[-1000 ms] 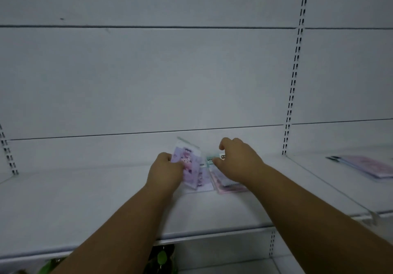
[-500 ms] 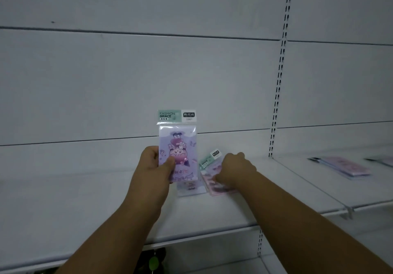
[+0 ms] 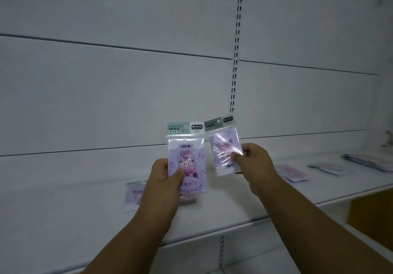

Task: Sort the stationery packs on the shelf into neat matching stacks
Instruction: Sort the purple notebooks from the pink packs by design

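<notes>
You compare two packs, one gripped in each hand.
Left hand (image 3: 163,178) holds the purple pack (image 3: 186,158), right hand (image 3: 253,161) the glossy pack (image 3: 223,150); next, match each to a stack below.

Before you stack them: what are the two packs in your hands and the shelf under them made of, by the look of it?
Left pack: clear glossy plastic sleeve over a printed purple card, likely paper, with a paper-looking header. Right pack: same kind of sleeve; strong glare and wrinkles suggest thin film. Shelf: smooth white board, probably painted metal, though I can't be sure.

White back panels (image 3: 127,95), slotted upright strip (image 3: 236,65), orange-brown box (image 3: 370,216) below at right
</notes>
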Demonstrator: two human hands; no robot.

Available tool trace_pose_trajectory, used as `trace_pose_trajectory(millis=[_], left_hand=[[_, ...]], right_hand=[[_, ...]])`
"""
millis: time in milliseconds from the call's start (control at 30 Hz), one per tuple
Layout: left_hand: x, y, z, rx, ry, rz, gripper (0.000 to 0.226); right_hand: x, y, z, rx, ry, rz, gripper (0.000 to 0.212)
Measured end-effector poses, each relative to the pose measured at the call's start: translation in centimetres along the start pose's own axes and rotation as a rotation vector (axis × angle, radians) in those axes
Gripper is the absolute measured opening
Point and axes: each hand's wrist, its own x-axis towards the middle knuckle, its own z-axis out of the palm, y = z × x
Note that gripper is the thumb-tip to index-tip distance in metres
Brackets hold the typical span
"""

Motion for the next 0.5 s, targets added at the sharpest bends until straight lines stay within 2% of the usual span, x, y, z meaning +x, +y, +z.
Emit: trace_pose_trajectory(millis=[233,367,500], left_hand=[[-0.3,-1.9,14.6,-0.038,-0.068,0.007,0.014],[-0.2,-2.9,23.1,-0.093,-0.044,-0.059,0.013],[0.2,-3.9,28.7,-0.06,0.007,-0.073,0.009]], right_hand=[[4.7,3.0,-12.9,-0.065,0.043,-0.021,0.004],[9.4,5.8,-20.0,-0.189,0.042,-0.022,0.01],[13.9,8.7,-23.4,-0.311,-0.015,0.009,0.013]])
